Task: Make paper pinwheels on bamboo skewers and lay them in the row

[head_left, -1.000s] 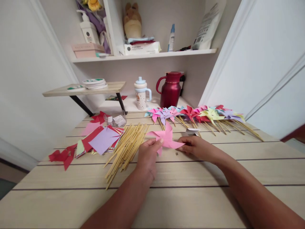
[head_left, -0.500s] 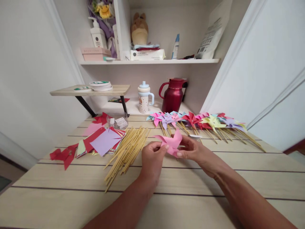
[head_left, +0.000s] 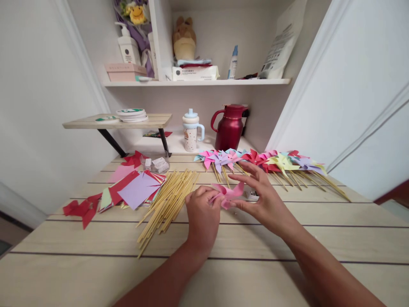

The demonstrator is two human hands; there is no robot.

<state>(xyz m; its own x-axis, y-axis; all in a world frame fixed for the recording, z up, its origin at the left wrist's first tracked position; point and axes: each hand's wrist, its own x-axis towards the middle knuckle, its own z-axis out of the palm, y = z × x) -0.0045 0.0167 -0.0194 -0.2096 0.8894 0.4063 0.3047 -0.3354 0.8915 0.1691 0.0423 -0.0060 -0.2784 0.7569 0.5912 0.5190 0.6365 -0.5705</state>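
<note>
My left hand [head_left: 203,213] is closed on a pink paper pinwheel [head_left: 227,192], pinching it at its left side above the table. My right hand [head_left: 260,200] is open, its fingers raised and spread, with the thumb tip at or touching the pinwheel's lower right edge. Just behind the right hand sits a small white box [head_left: 253,195] holding small dark bits, partly covered by the fingers. Left of my left hand lies a loose bundle of thin yellowish sticks [head_left: 168,204].
Pinwheels on sticks [head_left: 281,163] in several colours lie along the table's back right. At left are stacked coloured paper sheets [head_left: 137,189], red cut papers [head_left: 83,209] and a clear container [head_left: 156,164]. Behind stand a cup [head_left: 191,134], a red jug [head_left: 229,128] and a small raised shelf [head_left: 153,121].
My right fingers have come off the pinwheel and spread upward, uncovering more of the small white box. The left hand has turned, tipping the pinwheel flatter.
</note>
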